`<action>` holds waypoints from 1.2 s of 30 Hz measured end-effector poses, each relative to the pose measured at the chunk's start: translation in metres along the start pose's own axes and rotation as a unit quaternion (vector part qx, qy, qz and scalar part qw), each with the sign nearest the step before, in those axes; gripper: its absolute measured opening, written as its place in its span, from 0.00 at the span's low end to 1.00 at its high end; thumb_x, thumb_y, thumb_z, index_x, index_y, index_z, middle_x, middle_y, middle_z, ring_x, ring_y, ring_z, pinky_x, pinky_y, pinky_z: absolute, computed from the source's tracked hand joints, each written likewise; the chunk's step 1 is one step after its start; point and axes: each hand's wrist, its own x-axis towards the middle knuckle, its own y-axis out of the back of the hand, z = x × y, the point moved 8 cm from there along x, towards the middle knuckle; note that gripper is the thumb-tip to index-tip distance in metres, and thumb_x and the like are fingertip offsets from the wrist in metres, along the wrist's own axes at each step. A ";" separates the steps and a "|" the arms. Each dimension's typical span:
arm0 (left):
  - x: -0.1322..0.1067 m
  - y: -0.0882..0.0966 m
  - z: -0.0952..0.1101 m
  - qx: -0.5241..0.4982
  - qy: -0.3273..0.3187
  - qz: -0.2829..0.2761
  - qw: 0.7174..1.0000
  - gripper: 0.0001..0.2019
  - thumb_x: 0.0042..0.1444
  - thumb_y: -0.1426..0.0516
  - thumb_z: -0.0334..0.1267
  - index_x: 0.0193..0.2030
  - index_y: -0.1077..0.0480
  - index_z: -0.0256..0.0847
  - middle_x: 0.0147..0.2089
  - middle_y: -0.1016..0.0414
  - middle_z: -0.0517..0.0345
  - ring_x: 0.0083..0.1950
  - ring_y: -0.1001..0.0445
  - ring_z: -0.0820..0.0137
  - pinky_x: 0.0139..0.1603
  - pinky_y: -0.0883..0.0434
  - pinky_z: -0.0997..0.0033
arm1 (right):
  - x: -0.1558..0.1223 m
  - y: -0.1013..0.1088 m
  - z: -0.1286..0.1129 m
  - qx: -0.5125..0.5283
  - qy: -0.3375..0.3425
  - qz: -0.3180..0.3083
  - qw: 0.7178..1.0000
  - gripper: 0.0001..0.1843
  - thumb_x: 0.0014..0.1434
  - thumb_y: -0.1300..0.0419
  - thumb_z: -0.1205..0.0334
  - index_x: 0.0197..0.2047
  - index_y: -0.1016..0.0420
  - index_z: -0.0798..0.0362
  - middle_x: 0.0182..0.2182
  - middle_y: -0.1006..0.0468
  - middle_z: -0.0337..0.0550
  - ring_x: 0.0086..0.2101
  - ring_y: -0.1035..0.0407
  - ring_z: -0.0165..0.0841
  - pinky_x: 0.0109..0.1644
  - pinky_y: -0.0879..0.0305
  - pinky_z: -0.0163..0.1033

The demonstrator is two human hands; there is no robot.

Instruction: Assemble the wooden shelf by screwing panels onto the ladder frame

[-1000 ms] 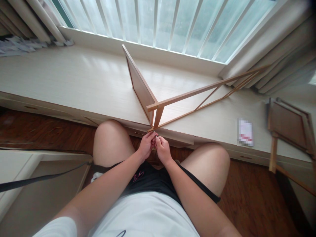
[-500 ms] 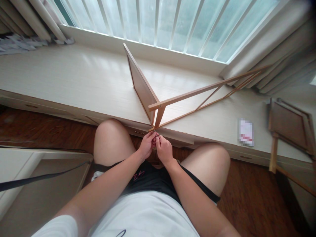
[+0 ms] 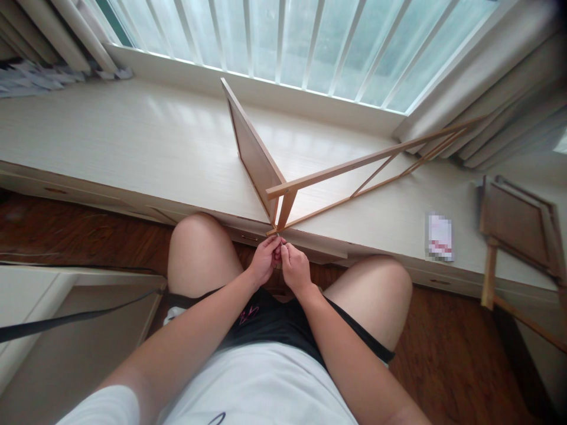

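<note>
A light-brown wooden folding frame (image 3: 332,173) lies on its side on the ledge, its slim bars reaching back to the right. Joined to it near the front edge, a flat framed panel (image 3: 254,150) stands on edge. My left hand (image 3: 264,261) is closed in a pinch at the near end of the frame's lower bar. Right beside it, my right hand (image 3: 295,268) is closed too, thumb up. A tiny dark metallic piece (image 3: 279,235) shows at the fingertips; its kind is too small to make out.
The pale ledge (image 3: 110,141) runs below a barred window. A blurred white packet (image 3: 440,237) lies to the right, and a second wooden folding piece (image 3: 518,221) rests at the far right. A pale panel with a black strap (image 3: 80,319) is at the lower left.
</note>
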 end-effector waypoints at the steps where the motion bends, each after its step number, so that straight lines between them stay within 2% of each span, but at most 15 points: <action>1: 0.000 0.000 0.000 0.000 -0.001 -0.001 1.000 0.14 0.47 0.35 0.44 0.33 0.29 0.35 0.21 0.42 0.68 0.19 0.43 0.83 0.18 0.48 0.82 | 0.000 0.000 0.000 0.005 0.001 0.002 1.000 0.19 0.70 0.60 0.58 0.32 0.33 0.52 0.28 0.25 0.41 0.29 0.31 0.31 0.33 0.48 0.34; 14: 0.003 0.006 -0.003 -0.009 0.004 0.008 1.000 0.13 0.48 0.35 0.43 0.33 0.29 0.36 0.22 0.39 0.66 0.20 0.41 0.83 0.18 0.46 0.84 | -0.001 0.001 -0.004 -0.039 0.015 0.012 0.999 0.19 0.70 0.60 0.57 0.34 0.33 0.52 0.29 0.25 0.42 0.29 0.32 0.31 0.32 0.50 0.35; 21: 0.002 0.003 -0.001 -0.006 -0.002 -0.002 1.000 0.14 0.48 0.35 0.44 0.35 0.29 0.36 0.21 0.42 0.68 0.20 0.42 0.83 0.18 0.47 0.83 | 0.000 0.002 -0.003 0.076 0.001 0.017 0.997 0.21 0.70 0.61 0.57 0.31 0.35 0.52 0.27 0.27 0.41 0.28 0.33 0.30 0.34 0.46 0.34; 28: 0.002 0.002 0.001 0.007 -0.012 -0.007 1.000 0.15 0.46 0.35 0.45 0.34 0.29 0.36 0.21 0.43 0.68 0.20 0.43 0.82 0.18 0.47 0.82 | 0.001 -0.006 0.006 0.183 -0.043 0.014 0.982 0.22 0.70 0.62 0.56 0.27 0.38 0.51 0.24 0.29 0.39 0.25 0.34 0.29 0.31 0.45 0.33; 31: 0.003 0.003 0.001 0.007 -0.014 -0.007 1.000 0.15 0.47 0.35 0.45 0.34 0.29 0.36 0.21 0.42 0.68 0.20 0.42 0.82 0.18 0.46 0.82 | 0.001 -0.005 0.005 0.153 -0.029 0.017 0.988 0.21 0.69 0.61 0.56 0.29 0.36 0.52 0.24 0.28 0.39 0.25 0.34 0.30 0.32 0.45 0.33; 36: 0.004 0.006 -0.001 0.000 -0.006 0.001 1.000 0.15 0.47 0.35 0.45 0.35 0.29 0.35 0.21 0.41 0.67 0.20 0.42 0.83 0.18 0.46 0.83 | -0.001 -0.003 0.000 0.040 0.000 0.021 0.999 0.20 0.70 0.60 0.57 0.32 0.34 0.53 0.27 0.26 0.41 0.28 0.33 0.31 0.33 0.47 0.34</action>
